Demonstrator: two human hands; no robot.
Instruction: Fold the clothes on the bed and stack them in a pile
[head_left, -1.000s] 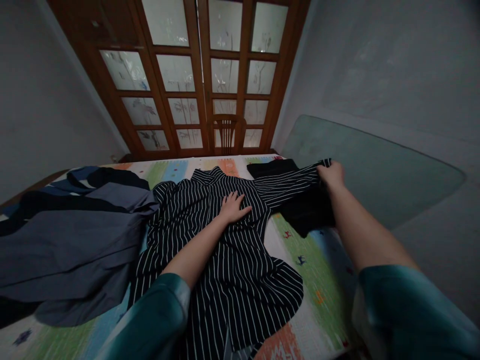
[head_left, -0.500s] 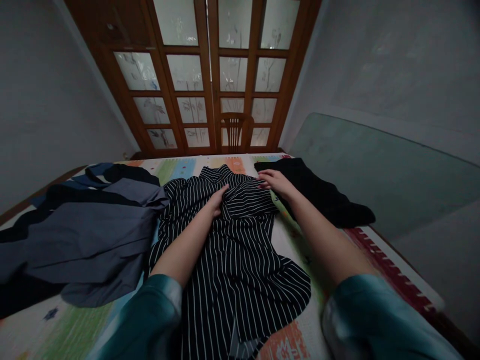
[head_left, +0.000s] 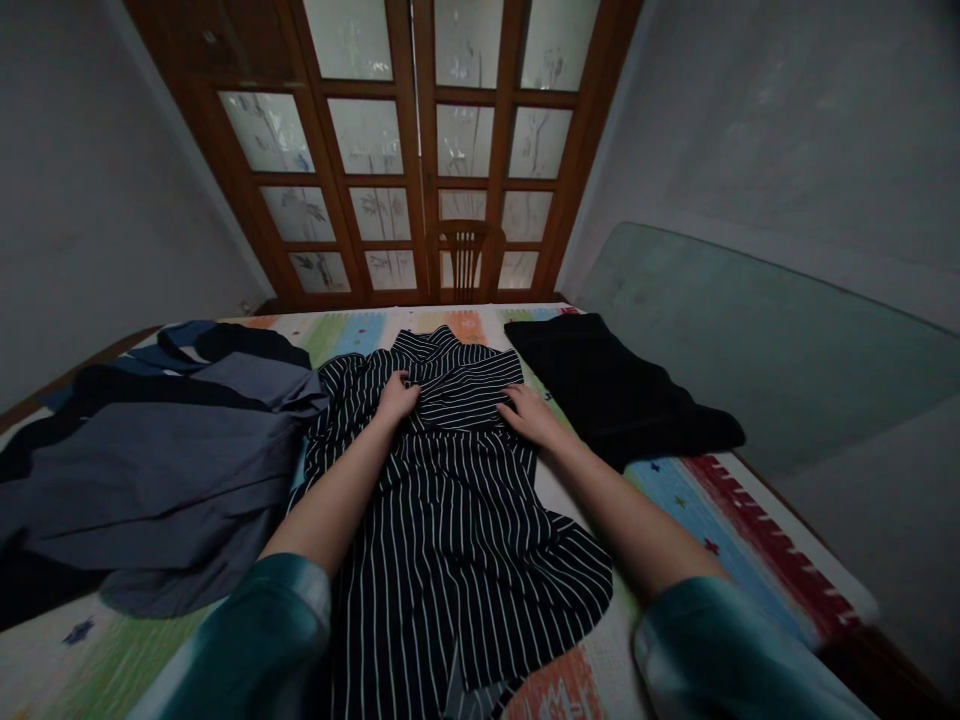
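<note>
A black shirt with thin white stripes (head_left: 442,500) lies spread out, its collar (head_left: 427,343) at the far end. Its right-side sleeve (head_left: 469,392) is folded inward across the chest. At the inner end of that sleeve, my left hand (head_left: 397,398) has its fingers curled on the cloth. My right hand (head_left: 529,412) rests at the sleeve's outer fold, fingers apart and lying on the fabric. Small creases run through the shirt's middle, and the lower right part flares out.
Grey and dark garments (head_left: 172,470) are heaped at the left. A folded black garment (head_left: 622,390) lies to the right. Underneath is a colourful patterned cover (head_left: 675,490). Beyond the far edge are a wooden chair (head_left: 465,255) and glazed doors; a pale green panel (head_left: 750,330) lines the right wall.
My left hand has moved left along the chest, and the folded sleeve reaches further that way. My right hand has come down and inward from the shoulder onto the sleeve's fold.
</note>
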